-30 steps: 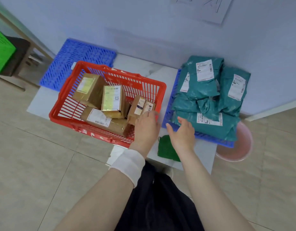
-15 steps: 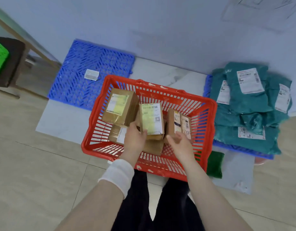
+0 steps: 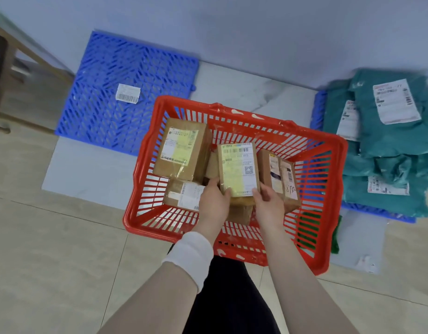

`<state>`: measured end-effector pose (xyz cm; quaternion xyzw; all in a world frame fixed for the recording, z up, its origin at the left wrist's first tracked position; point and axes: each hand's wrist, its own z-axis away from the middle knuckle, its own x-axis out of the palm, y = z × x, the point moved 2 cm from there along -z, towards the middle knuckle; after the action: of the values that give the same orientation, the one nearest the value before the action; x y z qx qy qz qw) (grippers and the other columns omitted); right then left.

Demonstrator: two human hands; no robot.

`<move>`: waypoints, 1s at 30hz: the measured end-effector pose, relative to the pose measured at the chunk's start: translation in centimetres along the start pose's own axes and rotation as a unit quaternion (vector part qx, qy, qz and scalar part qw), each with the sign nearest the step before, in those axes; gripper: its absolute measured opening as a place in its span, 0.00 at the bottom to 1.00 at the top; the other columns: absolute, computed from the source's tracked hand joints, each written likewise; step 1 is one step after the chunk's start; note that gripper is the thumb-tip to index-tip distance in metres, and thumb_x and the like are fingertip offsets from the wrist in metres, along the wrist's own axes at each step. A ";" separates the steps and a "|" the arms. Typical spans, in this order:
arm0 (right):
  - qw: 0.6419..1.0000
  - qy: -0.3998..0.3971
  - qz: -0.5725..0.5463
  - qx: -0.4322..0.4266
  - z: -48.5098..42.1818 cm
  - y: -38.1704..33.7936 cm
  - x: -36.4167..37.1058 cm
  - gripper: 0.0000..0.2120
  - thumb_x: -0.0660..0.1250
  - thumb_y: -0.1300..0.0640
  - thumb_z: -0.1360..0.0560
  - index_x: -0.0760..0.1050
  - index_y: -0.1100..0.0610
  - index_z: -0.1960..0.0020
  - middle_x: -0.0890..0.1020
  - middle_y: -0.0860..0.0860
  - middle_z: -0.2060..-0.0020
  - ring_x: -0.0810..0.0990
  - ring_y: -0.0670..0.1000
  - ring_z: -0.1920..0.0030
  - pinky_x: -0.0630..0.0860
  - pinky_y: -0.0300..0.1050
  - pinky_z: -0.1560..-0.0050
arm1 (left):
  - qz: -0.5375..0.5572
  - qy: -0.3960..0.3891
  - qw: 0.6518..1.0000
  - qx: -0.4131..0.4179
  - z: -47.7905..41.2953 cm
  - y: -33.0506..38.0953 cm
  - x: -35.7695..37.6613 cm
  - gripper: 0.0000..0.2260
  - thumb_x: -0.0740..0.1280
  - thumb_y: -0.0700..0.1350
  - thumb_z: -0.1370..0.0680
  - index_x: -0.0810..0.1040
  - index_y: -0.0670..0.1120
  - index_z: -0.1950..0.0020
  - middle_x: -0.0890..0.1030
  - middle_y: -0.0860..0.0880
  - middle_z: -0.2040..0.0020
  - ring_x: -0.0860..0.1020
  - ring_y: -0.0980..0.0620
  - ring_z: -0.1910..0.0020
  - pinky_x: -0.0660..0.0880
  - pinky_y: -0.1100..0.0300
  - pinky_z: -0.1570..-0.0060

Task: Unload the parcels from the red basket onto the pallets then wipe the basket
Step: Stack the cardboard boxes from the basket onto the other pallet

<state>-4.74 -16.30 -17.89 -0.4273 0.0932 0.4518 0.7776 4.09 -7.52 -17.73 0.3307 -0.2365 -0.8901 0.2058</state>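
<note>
Cardboard fills the red basket (image 3: 242, 254) on the floor. Several taped boxes lie in it, and the middle box (image 3: 238, 169), the one with the yellow-and-white label, is now gripped from both sides. The left hand (image 3: 213, 201) curls round its near left corner with the thumb on the label, and the right hand (image 3: 271, 206) pinches its near right corner — both hands clamped on the one box, close together. A second ago the right hand was spread open beside the teal mailer bags (image 3: 389, 145) and only the left was at the basket; half a second ago both were reaching in, holding nothing. So the soft bags look dealt with, piled on the right blue pallet (image 3: 318, 109), and the unloading has turned to the boxes. The middle box does not seem lifted clear yet — it lies between the far-left box (image 3: 184, 150) and the right-hand box (image 3: 280, 179). The left blue pallet (image 3: 107, 116) carries only a small white label (image 3: 128, 93) and is the likely place for the boxes. A green cloth (image 3: 335, 239) lies on the floor by the basket's near right corner, probably for the wipe that comes last.
</note>
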 end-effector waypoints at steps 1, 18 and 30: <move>1.000 0.018 -0.015 -0.010 0.9 -0.4 -0.3 0.15 0.63 0.55 0.23 0.73 0.57 0.37 0.79 0.54 0.41 0.76 0.50 0.44 0.72 0.43 0.44 | 0.008 -0.007 1.000 0.005 0.4 0.1 -0.5 0.18 0.62 0.43 0.22 0.66 0.44 0.32 0.78 0.44 0.38 0.77 0.46 0.42 0.70 0.62 0.53; 0.946 0.155 -0.259 -0.121 16.7 -21.2 18.6 0.13 0.66 0.57 0.26 0.75 0.55 0.41 0.81 0.48 0.50 0.79 0.40 0.52 0.75 0.30 0.54 | 0.217 0.001 0.954 0.207 -2.9 -1.2 -33.1 0.17 0.67 0.38 0.25 0.74 0.45 0.37 0.79 0.49 0.51 0.77 0.55 0.51 0.70 0.75 0.51; 0.966 0.035 -0.249 -0.064 12.6 -27.5 31.4 0.15 0.67 0.60 0.27 0.75 0.54 0.41 0.81 0.49 0.47 0.80 0.45 0.51 0.74 0.30 0.54 | 0.215 0.031 0.966 0.137 -14.1 -5.3 -41.4 0.16 0.66 0.38 0.25 0.74 0.45 0.38 0.79 0.51 0.52 0.77 0.59 0.54 0.70 0.80 0.60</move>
<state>31.74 6.51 -10.85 -0.5017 -0.0184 0.2337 0.8327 41.49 14.36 -9.76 0.3245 -0.4154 -0.7734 0.3522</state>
